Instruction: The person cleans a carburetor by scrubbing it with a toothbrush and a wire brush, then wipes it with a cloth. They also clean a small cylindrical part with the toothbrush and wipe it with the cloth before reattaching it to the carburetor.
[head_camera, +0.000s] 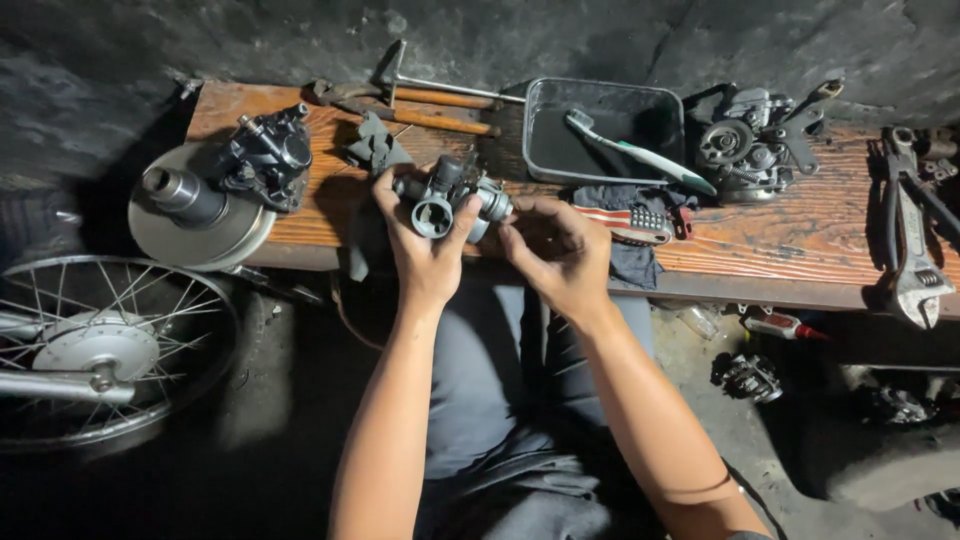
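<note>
Grey cast metal, a small carburetor (452, 197), sits up off the wooden bench (800, 235) between the person's two hands. The left hand (425, 245) is clamped on it from below and from the side, thumb and fingers wrapped round the body with its round open throat facing the camera. The right hand (560, 250) is just beside the carburetor on its other side, fingertips curled in against the end of it (whether they pinch a small part there I cannot tell).

Taking the carburetor as the mark: just behind it and to the right lies a black metal tray (560, 150) with a toothbrush (640, 155) slanting across it. Past the tray stands another engine part (750, 140), and well beyond that a big adjustable wrench (915, 260). Behind the carburetor lie wooden-handled hammers (430, 105). Off to its left rests a round pulley disc (195, 215) with a dark assembly (268, 155) against it, and lower left of that a spoked wheel (100, 345).
</note>
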